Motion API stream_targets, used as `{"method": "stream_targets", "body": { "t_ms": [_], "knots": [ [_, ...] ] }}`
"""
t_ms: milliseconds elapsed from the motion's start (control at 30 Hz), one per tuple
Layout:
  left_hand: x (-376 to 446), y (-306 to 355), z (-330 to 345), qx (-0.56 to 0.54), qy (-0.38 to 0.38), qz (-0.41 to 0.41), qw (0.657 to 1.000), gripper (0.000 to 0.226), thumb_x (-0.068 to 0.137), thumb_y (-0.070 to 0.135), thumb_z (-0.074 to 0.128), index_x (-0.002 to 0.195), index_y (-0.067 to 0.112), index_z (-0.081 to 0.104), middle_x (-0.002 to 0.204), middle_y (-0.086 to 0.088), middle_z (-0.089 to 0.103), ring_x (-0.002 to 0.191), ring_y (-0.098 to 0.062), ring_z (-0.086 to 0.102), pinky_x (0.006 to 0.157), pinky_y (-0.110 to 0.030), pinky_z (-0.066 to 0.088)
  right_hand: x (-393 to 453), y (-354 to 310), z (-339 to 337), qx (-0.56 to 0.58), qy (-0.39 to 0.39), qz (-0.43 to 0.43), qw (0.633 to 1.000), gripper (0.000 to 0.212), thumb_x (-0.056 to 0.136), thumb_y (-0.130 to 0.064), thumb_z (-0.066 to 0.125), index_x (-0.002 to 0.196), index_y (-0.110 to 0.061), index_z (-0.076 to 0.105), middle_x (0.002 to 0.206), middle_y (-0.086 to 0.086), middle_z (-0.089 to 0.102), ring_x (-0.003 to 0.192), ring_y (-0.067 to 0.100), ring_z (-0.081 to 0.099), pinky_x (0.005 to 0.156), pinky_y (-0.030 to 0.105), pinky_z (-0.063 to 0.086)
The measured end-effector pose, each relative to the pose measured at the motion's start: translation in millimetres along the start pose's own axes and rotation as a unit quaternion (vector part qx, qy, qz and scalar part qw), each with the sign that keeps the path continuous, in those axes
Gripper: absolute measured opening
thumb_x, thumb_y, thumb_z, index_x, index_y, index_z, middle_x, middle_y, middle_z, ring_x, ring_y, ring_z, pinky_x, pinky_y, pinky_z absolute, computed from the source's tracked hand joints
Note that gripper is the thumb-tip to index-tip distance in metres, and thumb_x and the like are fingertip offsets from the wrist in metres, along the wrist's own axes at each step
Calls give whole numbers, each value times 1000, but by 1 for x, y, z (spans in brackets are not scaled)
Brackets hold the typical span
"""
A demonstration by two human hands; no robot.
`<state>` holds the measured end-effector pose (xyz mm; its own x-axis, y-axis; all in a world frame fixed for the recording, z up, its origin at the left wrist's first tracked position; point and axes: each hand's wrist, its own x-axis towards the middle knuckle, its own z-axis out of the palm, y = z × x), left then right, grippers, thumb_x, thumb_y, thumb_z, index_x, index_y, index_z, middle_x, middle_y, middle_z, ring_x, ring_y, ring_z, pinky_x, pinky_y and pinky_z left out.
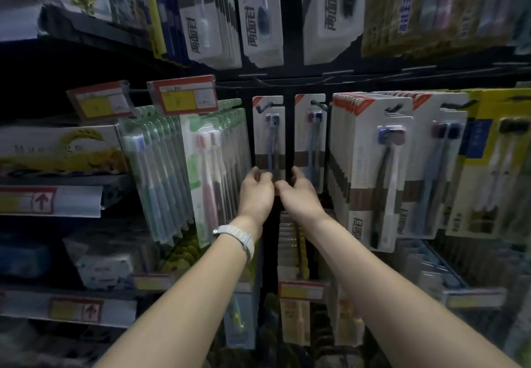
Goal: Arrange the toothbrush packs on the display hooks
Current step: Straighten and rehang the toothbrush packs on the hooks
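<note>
Reaching up to a dim shop rack, both bare hands meet at the bottom edge of a white card toothbrush pack with a brown band (268, 137), which hangs on a dark metal display hook (263, 105). The left hand (256, 191), with a pale watch strap (244, 239) on its wrist, curls its fingers against the pack's lower left corner; the right hand (300, 192) cups the lower right. Whether either truly pinches it, I cannot tell. A matching second pack (310, 140) hangs just beside, right of the first.
</note>
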<state>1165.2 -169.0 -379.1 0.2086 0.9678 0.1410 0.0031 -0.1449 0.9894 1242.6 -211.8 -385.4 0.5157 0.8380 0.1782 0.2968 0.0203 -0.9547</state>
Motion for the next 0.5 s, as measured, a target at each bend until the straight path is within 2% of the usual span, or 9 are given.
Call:
{"method": "stream_targets", "body": {
  "t_ms": [167, 267, 500],
  "knots": [
    [28, 1, 10, 5, 3, -4, 1000, 57, 107, 25, 42, 160, 15, 24, 160, -8, 36, 145, -24, 38, 114, -29, 29, 36, 3, 10, -1, 6, 21, 1000, 69, 102, -30, 50, 160, -24, 15, 165, 7, 23, 152, 26, 22, 123, 42, 23],
    [40, -1, 14, -3, -2, -16, 1000, 61, 106, 25, 42, 162, 17, 17, 162, -8, 33, 145, -24, 38, 116, -31, 29, 51, 2, 15, 12, 1, 32, 999, 69, 102, -26, 50, 161, -24, 14, 165, 7, 23, 151, 26, 23, 122, 41, 24],
    [45, 3, 17, -6, 9, -33, 999, 59, 105, 23, 43, 161, 17, 22, 159, -9, 39, 142, -26, 42, 117, -33, 33, 54, -2, 17, 23, 11, 39, 999, 63, 104, -25, 47, 160, -22, 20, 164, 7, 26, 150, 27, 26, 121, 43, 26]
  ]
}}
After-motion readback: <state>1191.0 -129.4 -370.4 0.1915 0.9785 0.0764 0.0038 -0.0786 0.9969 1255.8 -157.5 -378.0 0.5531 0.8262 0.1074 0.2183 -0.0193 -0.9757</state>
